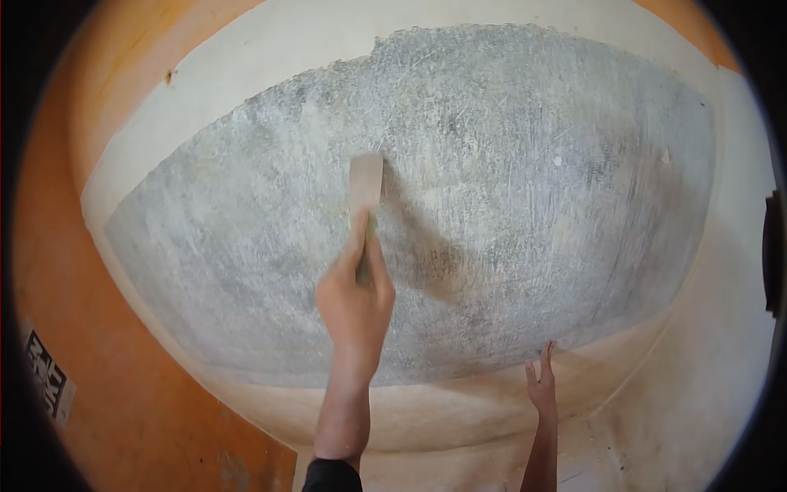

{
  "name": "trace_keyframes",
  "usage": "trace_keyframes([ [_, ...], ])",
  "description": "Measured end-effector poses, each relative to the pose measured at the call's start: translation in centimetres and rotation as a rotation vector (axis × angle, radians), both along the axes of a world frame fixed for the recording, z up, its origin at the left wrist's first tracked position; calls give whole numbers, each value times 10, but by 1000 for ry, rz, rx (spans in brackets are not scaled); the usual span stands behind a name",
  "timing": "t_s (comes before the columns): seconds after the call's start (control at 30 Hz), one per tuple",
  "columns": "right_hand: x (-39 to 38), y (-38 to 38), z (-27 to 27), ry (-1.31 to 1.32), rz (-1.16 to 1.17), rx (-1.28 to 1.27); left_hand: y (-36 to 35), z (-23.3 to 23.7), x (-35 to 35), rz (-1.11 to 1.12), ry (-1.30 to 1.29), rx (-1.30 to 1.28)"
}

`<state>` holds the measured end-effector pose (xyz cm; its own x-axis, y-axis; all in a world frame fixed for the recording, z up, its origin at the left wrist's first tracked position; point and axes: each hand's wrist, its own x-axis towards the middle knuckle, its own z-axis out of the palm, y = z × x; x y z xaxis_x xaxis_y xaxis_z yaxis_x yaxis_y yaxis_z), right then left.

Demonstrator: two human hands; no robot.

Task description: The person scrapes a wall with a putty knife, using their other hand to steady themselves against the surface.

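Note:
My left hand [354, 307] is closed around the handle of a flat-bladed scraper [366, 176], one finger stretched up along it. The scraper's rectangular blade points upward and lies against or close to a grey, scratched surface [492, 164]; any small gap is hard to judge. A dark shadow of hand and tool falls to the right. Lower right, my right hand [542, 384] has its fingers and thumb apart, with the fingertips at the lower edge of the grey area. It holds nothing. Black cloth covers the left arm near the bottom edge.
A pale border [238, 53] surrounds the grey patch, with orange wall [106, 328] at left and in the top corners. A black-and-white sticker [49, 377] is at lower left. A dark object [771, 254] sits at the right edge. A cream band [459, 410] runs below.

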<state>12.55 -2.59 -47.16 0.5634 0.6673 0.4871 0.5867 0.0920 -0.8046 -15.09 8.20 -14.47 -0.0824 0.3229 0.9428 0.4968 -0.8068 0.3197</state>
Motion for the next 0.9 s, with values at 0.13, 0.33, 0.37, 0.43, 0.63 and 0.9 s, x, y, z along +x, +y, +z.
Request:
trace_keyframes([
  [0.13,-16,13,-17,-29,-28,10,18,-6,-7,-147,-37,114],
  [0.33,-18,12,-15,17,-13,-5,13,67,0,-85,117,-83],
  [0.37,-18,15,-16,26,-9,-20,17,59,1,-123,68,-34],
  [0.43,-16,13,-20,-8,-12,-12,27,17,5,-198,-19,29],
  [0.63,-9,8,-16,-1,54,-63,-8,-277,19,-210,-198,-302],
  [0.9,-8,4,-15,27,91,-107,8,-144,23,-298,-204,-322],
])
